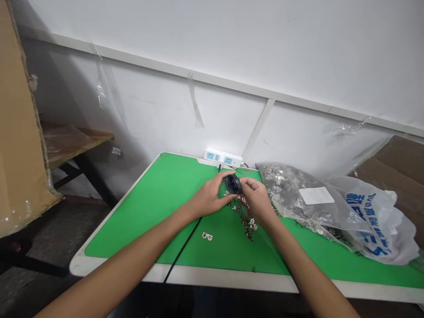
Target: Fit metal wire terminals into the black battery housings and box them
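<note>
Where the grey-white wall met the far edge, a white-rimmed table with a green mat point(149, 229) stood, a white power strip with blue sockets point(222, 157) at its far side. Clear plastic bags of small metal parts point(288, 181) lay at right; a brown cardboard panel point(23, 123) stood at far left. Both forearms reached in from the near side. The left hand point(210, 193) was curled, thumb and fingers gripping a round black plastic piece point(233, 183) above the mat, near the strip. The right hand point(256, 196), fingers bent, pinched its right side. Small parts with red wires point(247, 218) lay just beneath.
</note>
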{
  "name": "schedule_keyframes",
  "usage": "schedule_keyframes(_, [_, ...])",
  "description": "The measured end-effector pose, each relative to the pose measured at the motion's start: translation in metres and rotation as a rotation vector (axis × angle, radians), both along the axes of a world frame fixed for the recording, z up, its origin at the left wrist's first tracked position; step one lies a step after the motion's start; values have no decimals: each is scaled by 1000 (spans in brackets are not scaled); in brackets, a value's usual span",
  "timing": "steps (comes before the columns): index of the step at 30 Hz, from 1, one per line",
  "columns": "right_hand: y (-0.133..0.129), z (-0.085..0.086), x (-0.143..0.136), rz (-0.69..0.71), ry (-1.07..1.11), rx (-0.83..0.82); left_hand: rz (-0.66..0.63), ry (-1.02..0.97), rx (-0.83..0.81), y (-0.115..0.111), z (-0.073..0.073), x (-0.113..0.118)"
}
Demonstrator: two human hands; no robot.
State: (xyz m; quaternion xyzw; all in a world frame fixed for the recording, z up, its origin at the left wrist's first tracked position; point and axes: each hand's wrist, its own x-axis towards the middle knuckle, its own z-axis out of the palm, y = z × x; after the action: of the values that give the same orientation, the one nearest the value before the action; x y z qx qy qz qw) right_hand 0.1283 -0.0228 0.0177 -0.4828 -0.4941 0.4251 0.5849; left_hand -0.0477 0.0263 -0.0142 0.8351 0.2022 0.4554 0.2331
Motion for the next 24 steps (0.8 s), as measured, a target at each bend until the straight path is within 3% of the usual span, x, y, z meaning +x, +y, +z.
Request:
schedule_keyframes(10, [2, -2, 1, 37, 39, 35, -18, 29, 85, 2, -2, -2])
schedule_keyframes(24, [2, -10, -1, 73, 132, -39, -15, 133, 181, 3, -3, -7])
